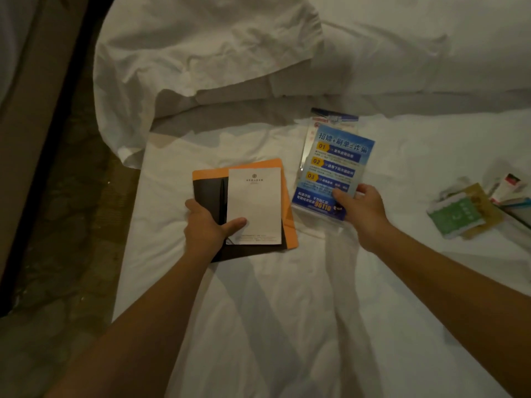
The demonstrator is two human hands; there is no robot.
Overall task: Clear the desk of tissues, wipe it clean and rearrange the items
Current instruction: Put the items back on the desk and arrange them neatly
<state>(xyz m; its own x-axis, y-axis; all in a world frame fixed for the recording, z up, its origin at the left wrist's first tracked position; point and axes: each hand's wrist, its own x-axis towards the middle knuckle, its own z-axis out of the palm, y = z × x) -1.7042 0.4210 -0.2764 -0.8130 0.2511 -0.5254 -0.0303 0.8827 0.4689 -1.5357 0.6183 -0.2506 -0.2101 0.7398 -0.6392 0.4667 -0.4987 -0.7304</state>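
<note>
My left hand point(208, 225) grips a black folder point(208, 196) that lies on the white bed sheet point(273, 311), thumb pressed on a white notepad point(255, 202) on top. An orange sheet point(283, 193) sticks out behind them. My right hand point(360, 206) holds the lower edge of a blue printed notice in a clear acrylic stand point(334, 165), which rests tilted on the sheet. No tissues are in view.
A rumpled white duvet point(215, 53) is bunched at the back. A pile of small cards and packets, green and gold point(465, 214), lies at the right edge. The bed's left edge drops to a dark patterned carpet point(66, 225).
</note>
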